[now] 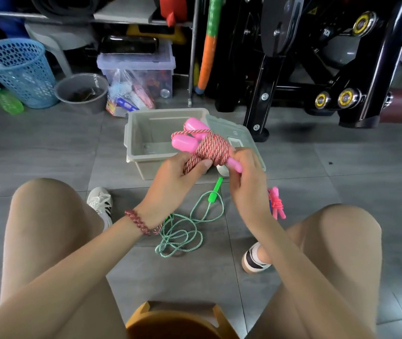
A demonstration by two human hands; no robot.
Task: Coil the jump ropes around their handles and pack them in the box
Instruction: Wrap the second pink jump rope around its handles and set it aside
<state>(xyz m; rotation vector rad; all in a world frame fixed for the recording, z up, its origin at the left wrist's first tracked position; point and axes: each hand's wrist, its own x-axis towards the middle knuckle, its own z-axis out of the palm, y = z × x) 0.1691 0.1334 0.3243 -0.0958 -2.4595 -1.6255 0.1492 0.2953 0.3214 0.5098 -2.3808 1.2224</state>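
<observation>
A pink-handled jump rope [209,149] with red-and-white cord wound tightly round both handles is held in front of me, above the near edge of the grey box [143,143]. My left hand [182,171] grips the coiled cord from below, thumb pressed on it. My right hand [246,177] pinches the coil's right side by a pink handle end. On the floor between my feet lies a loose green jump rope [182,231] with its green handle [214,190]. A small pink coiled rope [277,204] lies to the right, partly hidden by my right arm.
The box's lid [234,135] leans at its right side. Behind stand a blue basket [21,69], a grey bucket [82,92], a clear storage bin [138,67] and a black exercise machine [317,69]. I sit on an orange stool [178,319], knees spread.
</observation>
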